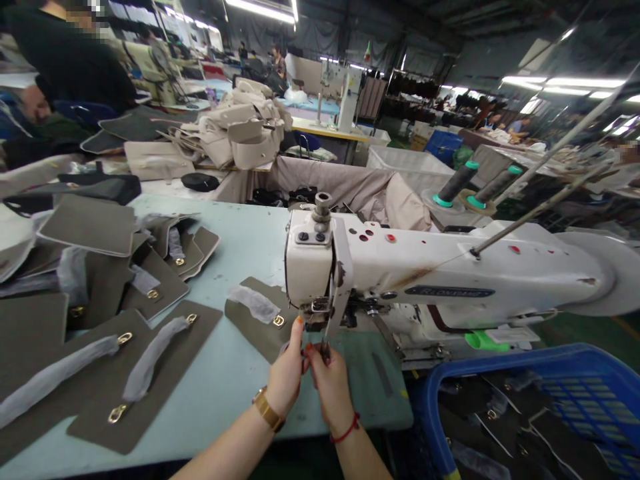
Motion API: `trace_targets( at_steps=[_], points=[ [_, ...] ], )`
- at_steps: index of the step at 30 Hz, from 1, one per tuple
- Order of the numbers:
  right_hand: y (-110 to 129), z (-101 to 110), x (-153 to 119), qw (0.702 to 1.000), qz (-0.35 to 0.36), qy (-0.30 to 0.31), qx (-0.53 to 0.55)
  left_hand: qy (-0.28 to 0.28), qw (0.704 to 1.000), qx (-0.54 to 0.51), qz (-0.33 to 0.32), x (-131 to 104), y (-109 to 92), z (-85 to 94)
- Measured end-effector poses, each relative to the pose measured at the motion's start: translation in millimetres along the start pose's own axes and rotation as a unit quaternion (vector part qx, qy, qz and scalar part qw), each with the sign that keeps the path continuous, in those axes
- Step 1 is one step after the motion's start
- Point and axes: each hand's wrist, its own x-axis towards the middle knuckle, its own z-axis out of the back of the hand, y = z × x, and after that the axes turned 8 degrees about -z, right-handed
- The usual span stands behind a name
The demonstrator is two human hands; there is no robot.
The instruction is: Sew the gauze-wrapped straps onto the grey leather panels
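My left hand (286, 373), with a gold watch at its wrist, is closed just below the needle area of a white sewing machine (309, 267). Its thumb points up, and whatever its curled fingers hold is hidden. Close against it, my right hand (331, 387) pinches a small, dark, pointed metal tool (325, 351) that looks like thread snips. Behind the left hand, a grey-brown panel (250, 320) lies on the table, reaching toward the machine head. A plastic-wrapped handle (255, 303) with a gold buckle (279, 321) rests on this panel.
Several similar panels with wrapped handles (155, 353) are spread and piled on the pale green table (200, 400) at left. A blue basket (500, 363) holding more panels stands at right. Beige bag pieces (250, 133) are heaped behind. Another person (70, 60) sits at far left.
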Motion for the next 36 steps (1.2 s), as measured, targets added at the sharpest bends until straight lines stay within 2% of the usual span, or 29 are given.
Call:
trace_targets(
  at_steps=[3, 7, 9, 11, 12, 13, 14, 15, 17, 20, 23, 25, 27, 36],
  points=[
    [6.3, -1.4, 0.4, 0.999, 0.026, -0.044, -0.015, -0.014, 0.999, 0.032, -0.025, -4.4, 5.7, -5.8],
    [16.3, -5.8, -2.3, 0.996, 0.051, -0.069, -0.02, -0.024, 0.995, -0.09, -0.04, -16.2, 22.1, -2.3],
    [19.2, -8.3, -3.0, 0.995, 0.052, -0.077, -0.019, -0.055, 0.99, -0.124, -0.041, -24.0, 37.5, 12.5],
    [21.8, -11.5, -2.3, 0.995, 0.052, -0.084, -0.023, -0.111, 0.986, -0.105, -0.062, -23.4, 52.1, 37.9],
    [23.4, -13.6, -1.3, 0.995, 0.053, -0.083, -0.026, -0.134, 0.984, -0.069, -0.093, -17.5, 56.8, 52.9],
    [25.4, -16.4, -0.1, 0.995, 0.054, -0.079, -0.028, -0.133, 0.98, -0.012, -0.145, -7.3, 58.8, 68.0],
    [27.5, -19.7, 1.4, 0.995, 0.057, -0.075, -0.029, -0.1, 0.972, 0.044, -0.21, 7.0, 57.8, 81.8],
    [29.7, -23.7, 3.1, 0.995, 0.061, -0.075, -0.031, -0.035, 0.955, 0.094, -0.278, 24.3, 53.7, 93.4],
    [33.2, -32.8, 6.6, 0.994, 0.065, -0.084, -0.035, 0.118, 0.896, 0.193, -0.383, 63.1, 38.1, 107.5],
    [34.1, -44.2, 11.1, 0.992, 0.06, -0.103, -0.028, 0.274, 0.784, 0.276, -0.485, 111.3, 6.7, 108.4],
    [30.3, -46.5, 14.1, 0.992, 0.058, -0.109, -0.018, 0.356, 0.694, 0.324, -0.535, 129.9, -21.1, 101.3],
    [27.0, -43.1, 15.0, 0.993, 0.059, -0.105, -0.016, 0.371, 0.658, 0.355, -0.551, 128.2, -33.9, 99.5],
    [24.2, -37.8, 15.4, 0.994, 0.062, -0.094, -0.012, 0.368, 0.64, 0.371, -0.563, 120.9, -41.8, 100.3],
    [19.5, -21.9, 21.0, 0.998, 0.055, -0.036, 0.006, 0.296, 0.629, 0.421, -0.583, 90.7, -49.6, 102.2]
  ],
)
